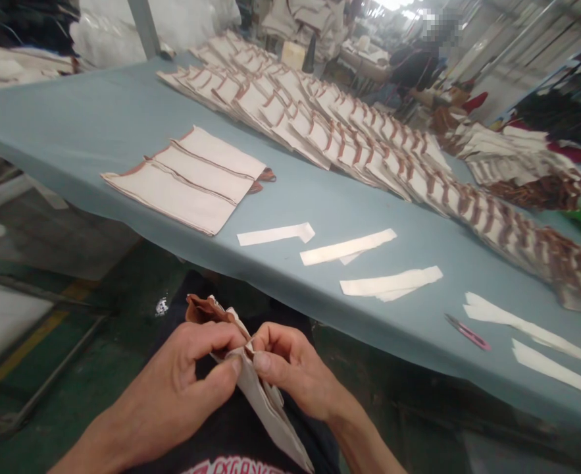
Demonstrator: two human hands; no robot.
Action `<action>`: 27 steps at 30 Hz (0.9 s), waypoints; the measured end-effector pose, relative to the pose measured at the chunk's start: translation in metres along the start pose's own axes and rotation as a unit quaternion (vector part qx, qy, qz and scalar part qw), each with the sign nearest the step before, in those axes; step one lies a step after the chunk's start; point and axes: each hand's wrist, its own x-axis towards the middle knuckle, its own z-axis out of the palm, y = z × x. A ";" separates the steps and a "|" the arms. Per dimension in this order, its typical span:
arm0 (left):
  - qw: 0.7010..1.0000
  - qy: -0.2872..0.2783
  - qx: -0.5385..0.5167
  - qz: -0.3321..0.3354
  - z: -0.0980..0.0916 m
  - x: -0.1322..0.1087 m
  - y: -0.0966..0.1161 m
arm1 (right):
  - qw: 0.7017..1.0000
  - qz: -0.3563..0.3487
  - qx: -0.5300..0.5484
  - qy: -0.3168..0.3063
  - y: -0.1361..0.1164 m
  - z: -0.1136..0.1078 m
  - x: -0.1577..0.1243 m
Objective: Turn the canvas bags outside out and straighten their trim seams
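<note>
My left hand pinches the edge of a cream fabric piece with brown trim, held over my lap in front of the table. Close beside it, my right hand grips the same edge between thumb and fingers. The piece is folded, its brown side showing at the upper end, and its lower end hangs down against my dark shirt. What exactly lies between the fingertips is too small to make out. On the table ahead are flat cream panels with brown edging, laid overlapping.
A blue-green covered table crosses the view. Long overlapping rows of cream pieces lie along its far side. Cream strips and pink thread snips lie nearer the front edge. A person is in the background.
</note>
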 end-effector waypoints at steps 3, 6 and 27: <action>0.999 -0.015 -0.030 -0.043 -0.001 0.000 0.005 | 1.000 0.000 -0.007 0.004 0.002 0.001 -0.001; 0.997 -0.010 -0.047 -0.053 -0.002 0.000 0.008 | 0.994 -0.045 -0.081 0.057 0.003 0.005 -0.003; 0.998 0.048 0.008 0.034 0.013 0.007 -0.010 | 0.907 -0.179 -0.299 0.235 0.019 0.020 -0.012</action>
